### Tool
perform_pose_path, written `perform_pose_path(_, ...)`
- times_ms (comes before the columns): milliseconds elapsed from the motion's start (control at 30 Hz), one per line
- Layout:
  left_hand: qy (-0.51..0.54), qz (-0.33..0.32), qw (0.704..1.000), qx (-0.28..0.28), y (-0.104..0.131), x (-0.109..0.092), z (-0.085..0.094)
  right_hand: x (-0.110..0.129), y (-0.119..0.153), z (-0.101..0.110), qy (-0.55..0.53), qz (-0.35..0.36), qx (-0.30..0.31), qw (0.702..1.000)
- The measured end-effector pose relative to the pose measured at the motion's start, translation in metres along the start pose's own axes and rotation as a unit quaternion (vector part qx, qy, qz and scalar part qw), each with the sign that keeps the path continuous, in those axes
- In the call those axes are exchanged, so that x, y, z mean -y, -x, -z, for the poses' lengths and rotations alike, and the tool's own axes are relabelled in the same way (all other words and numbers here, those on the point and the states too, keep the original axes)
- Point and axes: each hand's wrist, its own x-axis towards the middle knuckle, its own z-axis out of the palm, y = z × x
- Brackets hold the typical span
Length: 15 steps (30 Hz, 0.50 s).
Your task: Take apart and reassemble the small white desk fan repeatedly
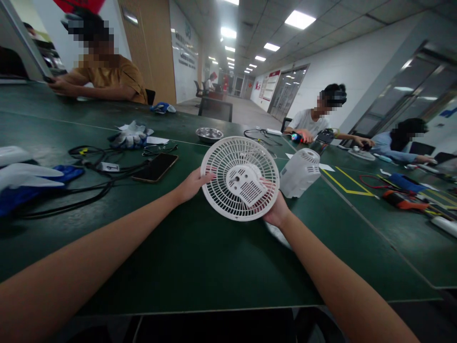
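— Head view, item held?
— White fan grille (240, 178), tilted up, raised just above the green bench (185, 257), centre of scene. Left hand (191, 185) grips its left rim, thumb over the edge. Right hand (274, 209) is closed on its lower right rim, fingers behind the mesh.
— Surroundings?
— White fan body (299, 172) stands just right of the grille. Phone (155, 167) lies to the left, beside black cables (89, 157). Metal bowl (209, 134) sits farther back. Other persons are seated at the far side.
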Motion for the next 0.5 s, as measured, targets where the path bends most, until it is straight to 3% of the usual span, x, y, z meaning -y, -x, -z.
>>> perform_pose_path(67,0.05,0.04,0.998,-0.001,0.0,-0.002,-0.001,-0.004,-0.002,-0.003,-0.083,-0.067,-0.001,0.994)
perform_pose_path(200,0.091,0.093,0.988,-0.078,-0.002,-0.001,-0.001,-0.009,-0.005,-0.005,-0.163,-0.12,-0.013,0.979)
perform_pose_path(333,0.022,0.088,0.988,-0.126,-0.001,-0.005,-0.004,-0.01,-0.005,-0.007,-0.173,-0.121,-0.02,0.977)
perform_pose_path(500,-0.032,0.036,0.989,-0.139,0.003,-0.014,-0.007,-0.014,-0.011,-0.006,-0.126,-0.077,-0.042,0.988)
